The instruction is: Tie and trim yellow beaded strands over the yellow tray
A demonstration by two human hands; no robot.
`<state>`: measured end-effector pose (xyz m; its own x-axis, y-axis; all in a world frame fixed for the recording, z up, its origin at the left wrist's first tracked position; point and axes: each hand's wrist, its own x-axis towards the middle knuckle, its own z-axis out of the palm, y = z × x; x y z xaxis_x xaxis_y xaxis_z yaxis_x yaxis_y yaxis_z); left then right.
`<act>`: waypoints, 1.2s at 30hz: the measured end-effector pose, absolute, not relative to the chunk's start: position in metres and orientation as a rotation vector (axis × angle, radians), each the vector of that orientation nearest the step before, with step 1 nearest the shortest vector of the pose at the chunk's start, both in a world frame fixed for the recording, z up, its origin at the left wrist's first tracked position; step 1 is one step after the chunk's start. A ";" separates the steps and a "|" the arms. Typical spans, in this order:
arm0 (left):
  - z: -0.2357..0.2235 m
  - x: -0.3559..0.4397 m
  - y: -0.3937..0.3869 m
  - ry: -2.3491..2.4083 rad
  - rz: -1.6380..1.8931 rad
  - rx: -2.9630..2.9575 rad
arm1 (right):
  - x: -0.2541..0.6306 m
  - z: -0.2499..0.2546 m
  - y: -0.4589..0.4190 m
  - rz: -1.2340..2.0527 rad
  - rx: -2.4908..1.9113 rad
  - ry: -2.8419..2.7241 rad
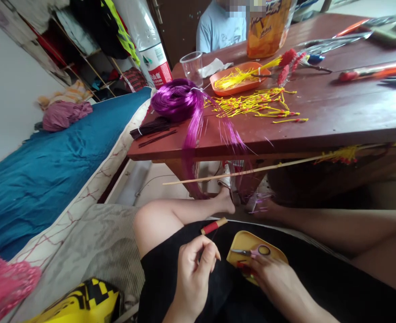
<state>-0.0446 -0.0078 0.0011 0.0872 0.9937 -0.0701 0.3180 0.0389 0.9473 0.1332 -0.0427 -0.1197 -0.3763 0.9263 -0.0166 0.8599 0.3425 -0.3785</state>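
My left hand rests over my lap with its fingers curled in a pinch; a thin thread seems to run from it toward a red spool on my black skirt. My right hand lies on a yellow tray in my lap, fingers reaching onto small pink-handled scissors and some red bits. A long thin stick with a yellow and red tuft at its right end juts out under the table edge.
A brown table holds a purple fibre bundle, scattered yellow stamens, an orange tray, a plastic cup and a snack bag. Another person sits behind it. A blue-covered bed lies left.
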 end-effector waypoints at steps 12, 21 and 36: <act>-0.012 -0.043 -0.015 1.202 0.999 0.983 | 0.131 -0.113 -0.052 0.726 -1.661 -2.193; -0.014 -0.026 -0.023 1.135 0.966 0.842 | 0.124 -0.039 -0.038 1.879 -1.388 -0.670; -0.018 -0.018 -0.027 1.120 0.947 0.792 | 0.102 -0.047 -0.038 1.626 -1.503 -0.488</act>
